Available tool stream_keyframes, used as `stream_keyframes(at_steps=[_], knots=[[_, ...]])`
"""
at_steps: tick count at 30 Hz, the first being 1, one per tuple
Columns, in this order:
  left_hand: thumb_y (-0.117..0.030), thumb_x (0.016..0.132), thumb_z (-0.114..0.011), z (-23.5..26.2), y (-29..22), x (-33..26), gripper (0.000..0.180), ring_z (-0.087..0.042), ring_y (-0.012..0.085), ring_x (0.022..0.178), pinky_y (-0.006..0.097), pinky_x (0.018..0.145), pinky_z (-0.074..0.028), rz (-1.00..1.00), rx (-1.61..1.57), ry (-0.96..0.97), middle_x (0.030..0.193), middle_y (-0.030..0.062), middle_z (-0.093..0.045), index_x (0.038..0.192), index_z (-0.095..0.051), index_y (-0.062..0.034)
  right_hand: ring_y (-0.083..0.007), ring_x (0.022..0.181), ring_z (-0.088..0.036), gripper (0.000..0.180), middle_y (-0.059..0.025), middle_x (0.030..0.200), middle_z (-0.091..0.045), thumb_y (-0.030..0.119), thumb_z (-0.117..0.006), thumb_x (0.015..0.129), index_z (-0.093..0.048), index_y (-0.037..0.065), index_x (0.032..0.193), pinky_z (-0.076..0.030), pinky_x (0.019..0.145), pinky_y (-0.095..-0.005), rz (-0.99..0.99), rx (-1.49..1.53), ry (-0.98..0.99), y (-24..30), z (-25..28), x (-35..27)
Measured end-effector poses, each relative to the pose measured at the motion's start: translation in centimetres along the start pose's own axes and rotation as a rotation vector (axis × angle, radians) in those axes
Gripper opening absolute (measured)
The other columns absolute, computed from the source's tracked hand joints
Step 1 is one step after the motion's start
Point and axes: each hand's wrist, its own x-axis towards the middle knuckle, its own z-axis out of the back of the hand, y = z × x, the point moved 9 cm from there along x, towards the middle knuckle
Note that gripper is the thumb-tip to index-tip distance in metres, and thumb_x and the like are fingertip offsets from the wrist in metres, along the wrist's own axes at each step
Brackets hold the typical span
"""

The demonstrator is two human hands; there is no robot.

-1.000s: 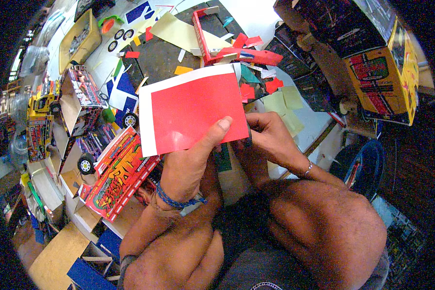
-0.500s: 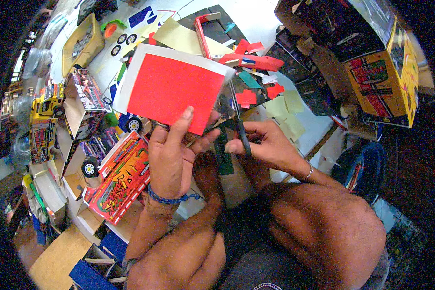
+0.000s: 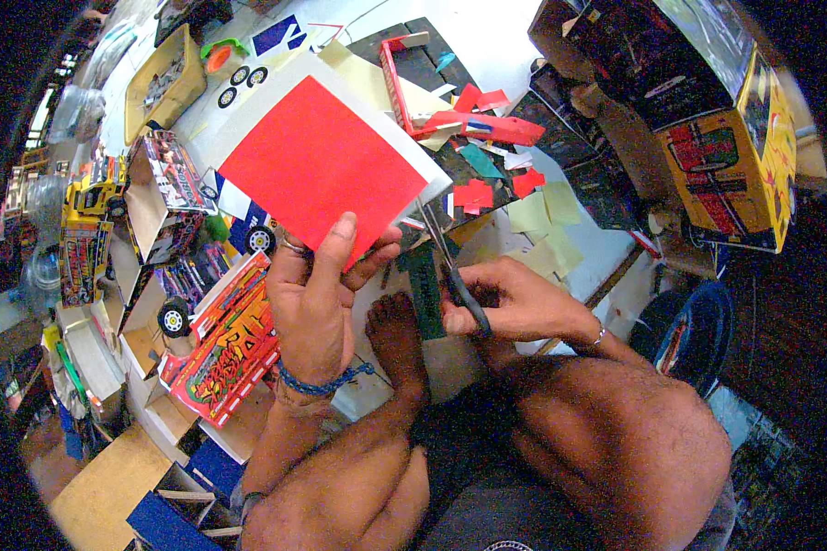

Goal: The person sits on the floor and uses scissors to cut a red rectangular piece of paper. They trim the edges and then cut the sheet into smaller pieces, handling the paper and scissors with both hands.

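So the left hand is pinching a red sheet of paper with a white border, thumb and fingers clamped on its lower corner, holding it up tilted like a diamond over the messy work surface. Right next to that corner, the right hand is wrapped around the dark handles of a pair of scissors, fingers through the loops, and the blades point up to the sheet's lower right edge, right about at the paper; can't tell if they're actually biting into it. Below the sheet, between the two hands, there's a bare foot resting on the surface, and the person's knees fill the space under that. To the upper right of the sheet sits a pile of red paper scraps with some pale yellow pieces a bit further down. Left of the sheet is a colourful toy truck model with black wheels, and below and left of it lies a flat orange and red printed card panel. Far off to the right of the sheet there's a big yellow and red decorated box. Left wrist has a blue bracelet on it.
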Motion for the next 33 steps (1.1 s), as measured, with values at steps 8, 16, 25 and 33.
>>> stream_keyframes(at_steps=[8, 16, 25, 33], knots=[[-0.015, 0.098, -0.06, -0.8, 0.0, -0.7, 0.022, -0.071, 0.0217, 0.083, 0.034, 0.075, -0.06, 0.033, 0.17, 0.076, 0.098, 0.0141, -0.071, 0.111, -0.063, 0.0032, -0.0142, 0.08, -0.061, 0.049, -0.0055, 0.084, -0.068, 0.049, -0.073, 0.084, -0.07, 0.005, 0.104, -0.05, 0.074, -0.0331, 0.01, 0.085, -0.102, 0.3, 1.0, -0.2], [-0.017, 0.098, -0.061, -0.8, -0.1, -0.8, 0.023, -0.071, 0.0211, 0.08, 0.035, 0.073, -0.06, 0.049, 0.206, 0.098, 0.094, 0.014, -0.071, 0.108, -0.064, 0.0039, -0.0127, 0.082, -0.06, 0.048, -0.0036, 0.088, -0.068, 0.048, -0.074, 0.084, -0.069, 0.005, 0.105, -0.05, 0.075, -0.0323, 0.021, 0.145, -0.106, 0.5, 1.0, -0.5], [-0.018, 0.098, -0.062, -0.7, -0.2, -0.8, 0.026, -0.072, 0.0224, 0.081, 0.035, 0.073, -0.06, 0.055, 0.236, 0.116, 0.096, 0.0145, -0.071, 0.109, -0.064, 0.0052, -0.0126, 0.08, -0.06, 0.049, -0.0046, 0.085, -0.068, 0.05, -0.074, 0.084, -0.069, 0.006, 0.105, -0.05, 0.073, -0.0323, 0.021, 0.055, -0.097, 0.1, 1.2, -0.5], [-0.018, 0.097, -0.062, -0.6, -0.1, -0.8, 0.026, -0.072, 0.0225, 0.081, 0.035, 0.072, -0.06, 0.07, 0.228, 0.116, 0.096, 0.0147, -0.071, 0.11, -0.064, 0.0048, -0.0131, 0.081, -0.06, 0.05, -0.0054, 0.085, -0.068, 0.05, -0.074, 0.083, -0.069, 0.005, 0.104, -0.05, 0.074, -0.0322, 0.023, 0.085, -0.09, 0.0, 1.0, -0.4]])
